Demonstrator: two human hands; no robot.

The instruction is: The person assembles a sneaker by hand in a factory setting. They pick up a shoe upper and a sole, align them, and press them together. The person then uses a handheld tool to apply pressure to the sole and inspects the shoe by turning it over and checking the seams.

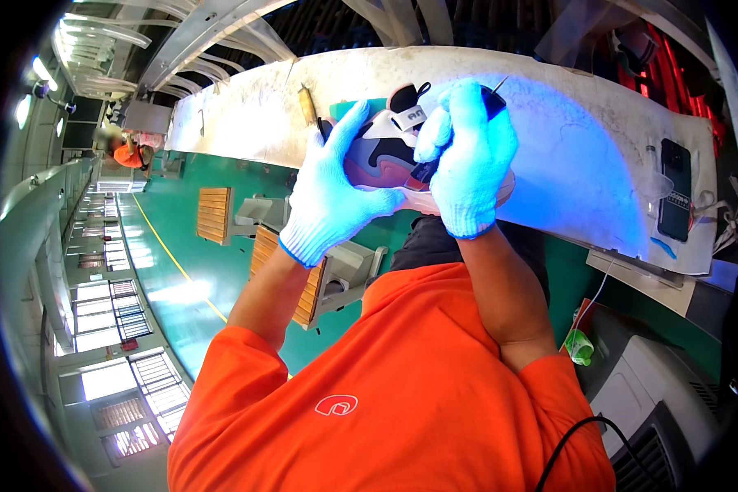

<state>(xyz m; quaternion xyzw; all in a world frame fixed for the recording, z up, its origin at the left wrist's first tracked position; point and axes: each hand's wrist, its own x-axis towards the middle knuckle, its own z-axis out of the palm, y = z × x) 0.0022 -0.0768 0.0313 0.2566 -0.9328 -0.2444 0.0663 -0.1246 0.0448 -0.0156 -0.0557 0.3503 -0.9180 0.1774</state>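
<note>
A multicoloured sneaker (383, 158) with a pinkish sole lies on its side at the table's near edge, under bluish light. My left hand (332, 197), in a white knitted glove, grips one end of it, thumb and index finger apart along the upper. My right hand (474, 152), gloved alike, is closed over the other end. A dark-handled tool (494, 102) with a thin metal point sticks up out of the right fist. A white tag (408, 118) shows near the shoe's opening. The right fingers hide part of the upper.
The long white table (262, 107) has a stained top. On it lie a yellow-handled tool (307, 105), a black phone (674, 190) and a small blue piece (663, 248). Wooden-topped seats (214, 216) stand at left; another person (129, 154) is far left. A grey machine (656, 385) stands lower right.
</note>
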